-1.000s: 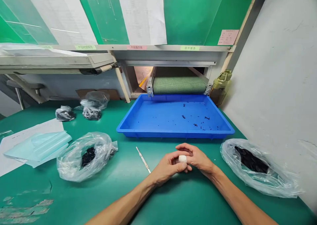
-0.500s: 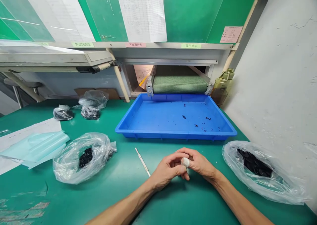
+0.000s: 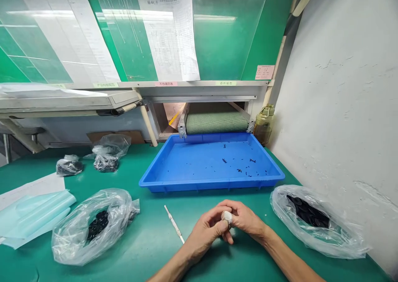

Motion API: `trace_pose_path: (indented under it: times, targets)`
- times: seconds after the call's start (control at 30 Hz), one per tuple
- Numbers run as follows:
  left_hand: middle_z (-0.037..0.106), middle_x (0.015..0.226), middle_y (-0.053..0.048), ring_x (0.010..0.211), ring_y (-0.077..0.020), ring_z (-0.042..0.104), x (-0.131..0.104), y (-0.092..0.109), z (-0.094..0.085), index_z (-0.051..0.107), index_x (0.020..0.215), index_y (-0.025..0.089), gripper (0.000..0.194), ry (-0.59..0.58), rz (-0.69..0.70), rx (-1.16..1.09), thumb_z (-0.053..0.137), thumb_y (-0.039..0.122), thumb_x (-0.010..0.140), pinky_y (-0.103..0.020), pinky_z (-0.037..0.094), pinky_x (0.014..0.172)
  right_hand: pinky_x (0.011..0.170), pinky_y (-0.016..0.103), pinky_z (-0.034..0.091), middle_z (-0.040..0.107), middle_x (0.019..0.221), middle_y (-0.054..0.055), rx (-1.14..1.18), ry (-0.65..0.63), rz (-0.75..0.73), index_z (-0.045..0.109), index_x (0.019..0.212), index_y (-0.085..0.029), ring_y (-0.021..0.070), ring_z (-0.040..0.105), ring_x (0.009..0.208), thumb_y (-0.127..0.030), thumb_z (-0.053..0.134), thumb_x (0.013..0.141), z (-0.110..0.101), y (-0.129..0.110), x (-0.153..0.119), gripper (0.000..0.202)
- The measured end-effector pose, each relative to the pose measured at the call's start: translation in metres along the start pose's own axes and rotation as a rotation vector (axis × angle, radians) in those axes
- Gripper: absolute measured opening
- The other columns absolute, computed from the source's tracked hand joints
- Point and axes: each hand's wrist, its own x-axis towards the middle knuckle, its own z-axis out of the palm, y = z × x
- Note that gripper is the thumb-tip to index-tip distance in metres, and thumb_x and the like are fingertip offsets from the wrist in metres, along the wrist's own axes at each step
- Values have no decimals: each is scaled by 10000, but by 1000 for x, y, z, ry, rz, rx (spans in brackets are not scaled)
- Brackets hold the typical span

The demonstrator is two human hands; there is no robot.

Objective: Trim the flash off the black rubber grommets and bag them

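Observation:
My left hand [image 3: 207, 228] and my right hand [image 3: 245, 220] meet above the green table, just in front of the blue tray [image 3: 214, 186]. Around the tip of my right thumb is a white wrap [image 3: 226, 217]. The fingers of my left hand are curled and closed against that thumb and wrap. My right fingers are bent inward behind them. Whether something small sits between the fingers is hidden. Left of my hands lies a thin white pen-like tool [image 3: 174, 225].
An open plastic bag [image 3: 120, 232] of black parts stands left, another bag [image 3: 345, 240] right. Small black bits lie in the tray, below a green conveyor belt [image 3: 217, 122]. Behind are two smaller bags, a bottle [image 3: 264, 122] and, far left, blue sheets [image 3: 40, 218].
The view has tilted upward and shifted a little, so the table and tray appear lower. My hands stay together in nearly the same pose.

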Motion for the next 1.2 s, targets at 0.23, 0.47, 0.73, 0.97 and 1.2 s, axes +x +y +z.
trace_pose_path:
  times: [0.23,0.47,0.73,0.97,1.2]
  targets:
    - [620,787,-29,464,-107,569,-2,7,-2,467,1235,173,603,86,-68,188,542,615,832,-193,354,439,508,216,462,601,778,25,121,92,-81,614,1023,-150,103,551,539,-641,562,804,7,14,8,540]
    - [538,641,47,357,-41,302,21,94,-4,537,1018,179,426,231,-119,471,490,572,862,-172,212,352,401,152,396,572,637,-10,-130,160,-72,632,904,-148,84,520,459,-389,497,867,13,22,13,278]
    - [623,1108,-80,983,-201,590,174,84,-49,597,1191,175,353,38,-40,1353,536,245,850,-282,458,881,369,125,374,549,597,-30,-154,149,-31,638,848,-142,65,492,425,-209,473,796,15,17,12,186]
    - [638,1070,-118,992,-251,602,243,38,-63,685,1052,136,296,-82,-150,1477,597,119,770,-330,461,893,372,119,377,524,543,-45,-164,136,7,648,879,-141,65,487,415,-178,479,799,12,17,13,191]
    - [661,1028,-24,907,-163,616,241,29,-29,649,1127,217,291,-328,-108,1444,602,258,843,-214,472,796,366,119,370,529,540,-48,-174,141,-6,661,854,-150,65,485,412,-138,460,772,11,12,12,217]
